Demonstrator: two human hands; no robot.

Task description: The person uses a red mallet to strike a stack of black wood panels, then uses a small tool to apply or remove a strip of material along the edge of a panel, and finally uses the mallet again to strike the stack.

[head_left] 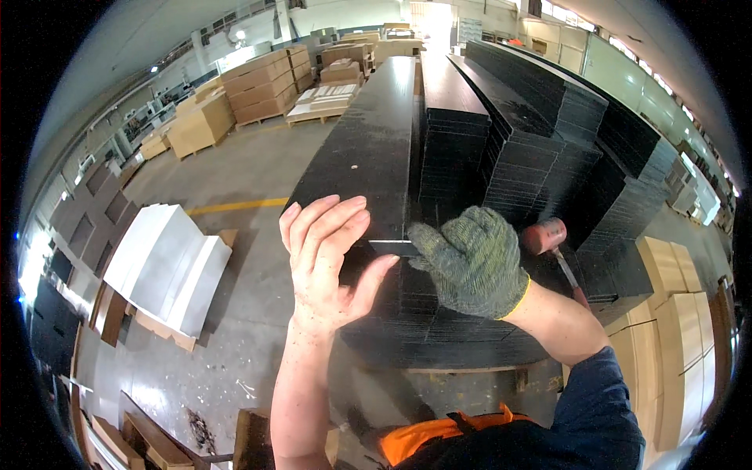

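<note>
At stack's near edge: left hand (329,254), fingers flat, steadies top panel (368,149); gloved right hand (470,262) pinches pale strip (394,247). Judged step: fitting strip; next needs aligned pressing.

From my seat, the near end of the top black panel (368,149) is covered by my left hand (325,254) and my gloved right hand (470,262), so I cannot tell how the thin pale strip (394,247) between them is gripped. Right of this panel, the hammer (552,247) handle goes behind my right forearm. Far behind it, the cardboard boxes (258,82) are too small to read.
</note>
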